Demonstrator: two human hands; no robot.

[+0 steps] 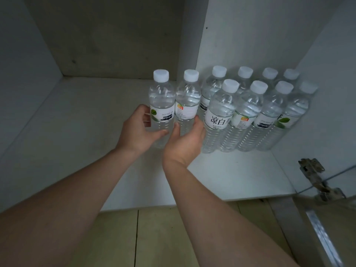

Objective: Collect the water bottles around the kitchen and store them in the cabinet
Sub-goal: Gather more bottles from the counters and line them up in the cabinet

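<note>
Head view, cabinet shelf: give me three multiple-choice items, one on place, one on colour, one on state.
1. Where do the loose bottles stand on the shelf?
A. against the right wall
B. in the left corner
C. on the floor

2. What colour are the caps?
A. blue
B. white
C. red

3. What is the left hand doing?
A. hanging idle
B. pressing flat on the shelf
C. holding a bottle

Key: 1 A, the rows run along the right wall. 2 B, every cap in view is white. 3 C, its fingers curl round the left bottle, as the right hand does round the next bottle.
</note>
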